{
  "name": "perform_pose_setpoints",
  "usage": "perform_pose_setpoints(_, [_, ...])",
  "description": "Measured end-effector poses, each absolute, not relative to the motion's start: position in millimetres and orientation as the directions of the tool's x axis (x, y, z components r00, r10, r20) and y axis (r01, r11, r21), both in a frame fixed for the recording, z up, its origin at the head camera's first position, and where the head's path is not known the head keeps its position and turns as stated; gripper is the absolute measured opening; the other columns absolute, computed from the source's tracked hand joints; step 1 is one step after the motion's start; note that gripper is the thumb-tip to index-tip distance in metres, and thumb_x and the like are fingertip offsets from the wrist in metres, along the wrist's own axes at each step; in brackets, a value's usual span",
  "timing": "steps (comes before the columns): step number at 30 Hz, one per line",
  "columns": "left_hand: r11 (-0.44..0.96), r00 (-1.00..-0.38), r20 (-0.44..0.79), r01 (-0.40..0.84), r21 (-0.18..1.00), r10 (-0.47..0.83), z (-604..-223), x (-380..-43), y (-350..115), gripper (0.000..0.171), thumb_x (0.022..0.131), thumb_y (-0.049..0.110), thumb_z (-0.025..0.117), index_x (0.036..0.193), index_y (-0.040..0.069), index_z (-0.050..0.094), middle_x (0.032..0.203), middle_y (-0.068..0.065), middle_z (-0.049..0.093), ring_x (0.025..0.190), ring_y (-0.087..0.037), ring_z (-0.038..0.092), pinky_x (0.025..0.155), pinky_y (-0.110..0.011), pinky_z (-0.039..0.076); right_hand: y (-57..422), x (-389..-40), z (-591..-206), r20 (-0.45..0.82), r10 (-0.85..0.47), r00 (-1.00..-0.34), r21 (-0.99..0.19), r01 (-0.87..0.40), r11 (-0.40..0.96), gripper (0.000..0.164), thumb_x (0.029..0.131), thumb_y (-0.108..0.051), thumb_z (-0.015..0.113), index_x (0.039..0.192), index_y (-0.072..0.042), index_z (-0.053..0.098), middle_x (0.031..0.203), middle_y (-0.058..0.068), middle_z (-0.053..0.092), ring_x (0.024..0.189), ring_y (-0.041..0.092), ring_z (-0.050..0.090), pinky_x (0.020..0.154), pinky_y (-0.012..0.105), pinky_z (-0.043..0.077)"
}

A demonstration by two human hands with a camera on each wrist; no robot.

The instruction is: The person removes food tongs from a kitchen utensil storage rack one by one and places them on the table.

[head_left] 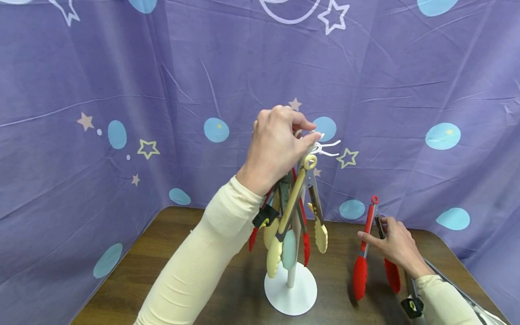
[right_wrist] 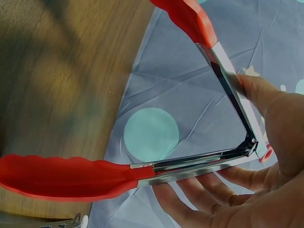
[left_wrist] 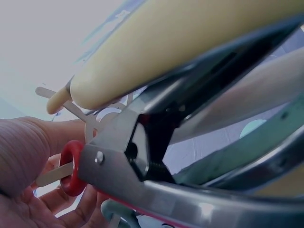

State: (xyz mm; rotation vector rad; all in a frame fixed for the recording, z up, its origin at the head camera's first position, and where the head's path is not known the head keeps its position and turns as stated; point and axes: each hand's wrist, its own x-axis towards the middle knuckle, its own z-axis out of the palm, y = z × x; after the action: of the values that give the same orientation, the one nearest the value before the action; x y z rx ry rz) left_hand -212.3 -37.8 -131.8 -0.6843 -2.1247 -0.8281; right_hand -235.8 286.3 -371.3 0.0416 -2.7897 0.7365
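Observation:
At the top of a white stand (head_left: 302, 293) with spoke-like hooks, my left hand (head_left: 276, 146) grips the hook part with bent thumb and fingers. Several tongs hang there, among them cream tongs (head_left: 290, 210) and tongs with mint-green tips (head_left: 289, 250). In the left wrist view, a red ring (left_wrist: 72, 168) of one pair sits over a hook near my palm. To the right, my right hand (head_left: 398, 243) holds red tongs (right_wrist: 76, 178) near their hinge, tips downward and arms spread. Its thumb lies against one arm and its fingers against the other.
The brown wooden table (head_left: 134, 275) carries the stand's round base. Other metal-handled utensils (head_left: 457, 291) lie by my right forearm, partly hidden by it. A purple curtain (head_left: 227, 67) with stars and blue dots surrounds the table's back and sides.

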Motion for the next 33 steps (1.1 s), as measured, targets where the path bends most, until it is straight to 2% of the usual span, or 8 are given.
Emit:
perform_pose_setpoints(3, [0.648, -0.58, 0.789, 0.683, 0.336, 0.203, -132, -212, -38, 0.015, 0.083, 0.026, 0.086, 0.093, 0.015, 0.083, 0.074, 0.003, 0.071, 0.068, -0.011, 0.059, 0.063, -0.029, 0.046, 287, -238, -371, 0.258, 0.034, -0.965, -0.482, -0.099, 0.87, 0.091, 0.084, -0.057, 0.077, 0.129, 0.017, 0.048, 0.098, 0.022, 0.051, 0.087, 0.035, 0.048, 0.064, 0.038, 0.039])
perform_pose_setpoints(5, [0.647, -0.578, 0.79, 0.685, 0.334, 0.204, -131, -212, -38, 0.015, 0.083, 0.026, 0.086, 0.093, 0.015, 0.083, 0.073, 0.003, 0.07, 0.068, -0.011, 0.058, 0.063, -0.029, 0.046, 287, -239, -371, 0.261, 0.032, -0.965, -0.482, -0.102, 0.87, 0.091, 0.084, -0.056, 0.078, 0.129, 0.017, 0.049, 0.098, 0.023, 0.052, 0.087, 0.035, 0.049, 0.064, 0.039, 0.04])
perform_pose_setpoints(10, [0.648, -0.574, 0.793, 0.687, 0.33, 0.205, -131, -212, -38, 0.015, 0.083, 0.025, 0.086, 0.094, 0.015, 0.083, 0.07, 0.003, 0.068, 0.068, -0.012, 0.057, 0.063, -0.03, 0.045, 289, -240, -372, 0.241, 0.033, -0.97, -0.482, -0.091, 0.871, 0.095, 0.084, -0.058, 0.077, 0.132, 0.018, 0.045, 0.111, 0.031, 0.053, 0.092, 0.039, 0.051, 0.07, 0.048, 0.045])
perform_pose_setpoints(22, [0.651, -0.578, 0.79, 0.683, 0.331, 0.204, -132, -211, -39, 0.016, 0.083, 0.026, 0.086, 0.094, 0.015, 0.083, 0.072, 0.003, 0.069, 0.068, -0.012, 0.057, 0.062, -0.029, 0.045, 294, -246, -377, 0.181, 0.062, -0.981, -0.486, -0.035, 0.874, 0.101, 0.084, -0.062, 0.074, 0.136, 0.018, 0.04, 0.118, 0.038, 0.048, 0.092, 0.044, 0.054, 0.071, 0.052, 0.048])
perform_pose_setpoints(33, [0.658, -0.586, 0.784, 0.675, 0.334, 0.204, -132, -210, -39, 0.015, 0.084, 0.026, 0.085, 0.094, 0.016, 0.083, 0.074, 0.004, 0.07, 0.069, -0.012, 0.056, 0.062, -0.029, 0.045, 291, -250, -386, 0.189, 0.072, -0.979, -0.46, -0.023, 0.887, 0.093, 0.084, -0.06, 0.075, 0.129, 0.017, 0.047, 0.111, 0.037, 0.051, 0.094, 0.048, 0.054, 0.074, 0.057, 0.045])
